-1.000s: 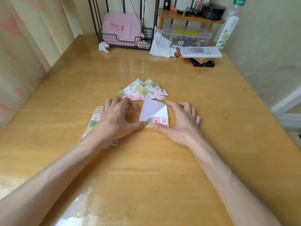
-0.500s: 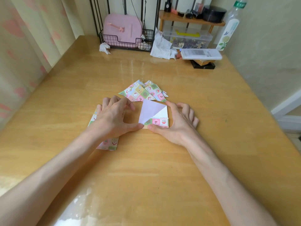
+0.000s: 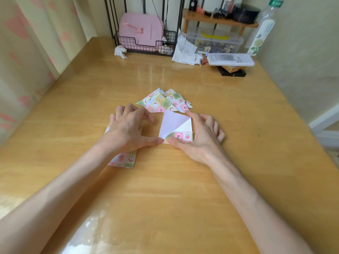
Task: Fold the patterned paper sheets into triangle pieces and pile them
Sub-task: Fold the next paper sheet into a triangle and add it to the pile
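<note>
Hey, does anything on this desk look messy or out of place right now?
Two crumpled white wads lie at the back: a small tissue left of the wire basket, a bigger paper right of it. The pile of folded triangles is fanned, not squared up. Nothing looks spilled.

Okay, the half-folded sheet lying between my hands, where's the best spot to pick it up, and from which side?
Probably the patterned strip along its near edge, coming in from your side. The half-folded sheet lies flat on the table, and that strip is folded over, so it should be stiffer to pinch than the rest.
</note>
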